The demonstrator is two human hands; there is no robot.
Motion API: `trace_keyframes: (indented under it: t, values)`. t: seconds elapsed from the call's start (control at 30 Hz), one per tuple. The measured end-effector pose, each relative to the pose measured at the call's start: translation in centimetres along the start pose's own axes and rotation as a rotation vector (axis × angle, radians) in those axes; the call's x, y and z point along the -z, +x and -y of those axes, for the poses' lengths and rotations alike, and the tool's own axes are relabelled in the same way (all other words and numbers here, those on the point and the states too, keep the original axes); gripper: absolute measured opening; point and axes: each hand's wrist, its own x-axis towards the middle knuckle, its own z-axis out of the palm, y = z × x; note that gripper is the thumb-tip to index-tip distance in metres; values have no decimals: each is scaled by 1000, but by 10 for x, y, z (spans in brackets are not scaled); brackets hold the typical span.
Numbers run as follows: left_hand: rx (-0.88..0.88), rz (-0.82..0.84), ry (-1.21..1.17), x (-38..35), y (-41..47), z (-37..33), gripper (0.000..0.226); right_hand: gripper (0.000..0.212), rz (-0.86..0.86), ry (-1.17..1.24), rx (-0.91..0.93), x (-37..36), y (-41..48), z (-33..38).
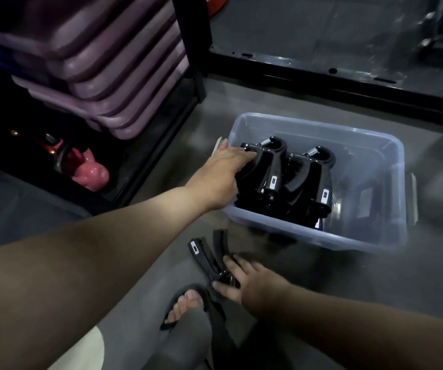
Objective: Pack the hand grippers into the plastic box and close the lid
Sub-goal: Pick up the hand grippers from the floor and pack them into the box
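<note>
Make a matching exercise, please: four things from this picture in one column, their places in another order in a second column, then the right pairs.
Things:
1. left hand
2. right hand
3. pink kettlebell
4. foot in sandal

Places:
A. on the low shelf
B. on the hand gripper on the floor
C. inside the plastic box
D. nearest the camera, on the floor

Pairs: 1-C, 2-B, 3-A, 4-D

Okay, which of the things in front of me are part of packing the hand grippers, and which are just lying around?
Part of the job:
plastic box
hand grippers in the box
hand gripper on the floor
left hand
right hand

Just lying about:
pink kettlebell
stacked purple steps
black rack
sandal
</note>
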Motion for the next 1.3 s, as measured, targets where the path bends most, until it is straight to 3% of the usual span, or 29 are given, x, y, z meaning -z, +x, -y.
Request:
trace_keyframes:
  t: [0.1,0.2,0.27,0.37,0.43,0.53,0.6,0.67,0.7,0.77,0.83,0.87,0.97,1.13,1.23,1.3]
  values:
    - [-8,-16,-14,-2,0,3,66,41,-48,-105,41,-14,-3,8]
    - [-9,-26,-21,-3,1,4,66,24,-57,-48,60,-14,-9,7]
    - [-8,-31,-21,-3,1,4,68,34,-186,-39,15,-8,-10,2]
    - [-4,-27,-43,-2,0,2,72,55,-91,-82,32,-10,-7,-4]
    - [2,-31,-65,-3,-1,1,76,53,-93,-138,84,-15,-7,-5]
    - [72,-43,-98,-4,-1,1,74,40,59,-173,29,-19,-12,-9]
    - [133,-25,-137,-4,0,1,74,51,154,-136,-5,-24,-19,-10]
    - [150,-3,-177,-2,0,0,75,76,-35,-182,46,-30,-28,-14]
    - [148,10,-184,-1,0,-1,75,78,-32,-122,25,-33,-34,-19]
    - [135,28,-180,0,-1,-2,73,56,104,44,-57,-24,-56,-20]
    - [123,14,-167,0,-1,-2,74,40,129,120,-110,-18,-75,-28]
    - [119,3,-159,-1,-1,-1,75,41,8,172,-119,-19,-81,-31]
    - [115,-8,-134,-2,0,-3,75,48,11,539,-78,4,-110,-39]
    - [22,30,-118,-16,10,-27,71,28,-405,940,-142,97,-173,-57]
    - [4,31,-106,-35,22,-41,72,18,-639,1426,-201,128,-185,-82]
    - [-2,9,-110,-47,29,-51,74,19,-725,1731,-382,131,-179,-106]
